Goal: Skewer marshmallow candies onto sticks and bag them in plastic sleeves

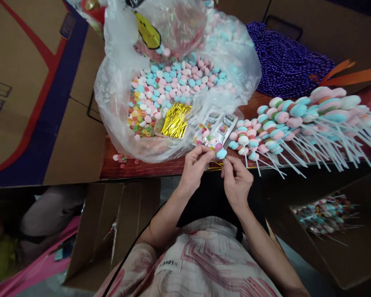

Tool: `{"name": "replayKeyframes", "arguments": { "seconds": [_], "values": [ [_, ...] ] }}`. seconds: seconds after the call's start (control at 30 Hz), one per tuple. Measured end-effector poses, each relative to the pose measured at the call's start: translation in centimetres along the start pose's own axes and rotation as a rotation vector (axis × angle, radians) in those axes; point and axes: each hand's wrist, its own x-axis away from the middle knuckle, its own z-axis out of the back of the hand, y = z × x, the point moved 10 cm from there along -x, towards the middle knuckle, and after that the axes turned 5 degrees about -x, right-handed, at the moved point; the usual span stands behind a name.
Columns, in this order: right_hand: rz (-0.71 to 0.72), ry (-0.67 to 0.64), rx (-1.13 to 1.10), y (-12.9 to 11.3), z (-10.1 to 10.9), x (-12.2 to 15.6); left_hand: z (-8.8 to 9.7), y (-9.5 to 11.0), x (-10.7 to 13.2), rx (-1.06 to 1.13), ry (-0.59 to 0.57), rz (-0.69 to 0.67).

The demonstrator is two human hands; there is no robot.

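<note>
My left hand (195,163) and my right hand (237,180) meet at the table's front edge, both pinched on a candy skewer (219,151) with pink and blue marshmallow pieces. A thin gold twist tie shows just below the candy between my fingers. Right behind my hands lies a big clear plastic bag (117,99) full of pink, blue and white candies, with a bundle of gold twist ties (174,120) and small printed wrappers (218,123) at its mouth. To the right a pile of finished candy skewers (299,119) fans out on white sticks.
Purple bead strings (284,62) and orange ribbon (352,76) lie behind the skewers. Cardboard boxes (34,90) stand at the left; another box (327,214) at lower right holds wrapped skewers. A few loose candies (122,157) lie on the red-brown table (160,168).
</note>
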Motion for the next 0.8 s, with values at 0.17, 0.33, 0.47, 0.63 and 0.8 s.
{"name": "replayKeyframes", "arguments": {
  "seconds": [0.17,0.33,0.47,0.63,0.8],
  "values": [
    [0.187,-0.017,0.111,-1.8,-0.4,0.4,-0.3,-0.2,0.1,0.071,-0.073,0.053],
    [0.186,0.010,0.144,-1.9,0.0,0.0,-0.4,-0.4,0.7,0.030,-0.041,0.012],
    [0.255,-0.027,0.124,-2.8,-0.2,-0.2,-0.2,-0.6,1.1,0.093,-0.023,0.018],
    [0.228,-0.040,0.121,-2.7,-0.3,-0.2,1.0,0.4,0.4,0.084,0.058,0.020],
    [0.121,-0.103,0.060,-1.8,-1.1,-0.3,1.0,0.3,-1.1,0.221,0.099,0.090]
  ]
}}
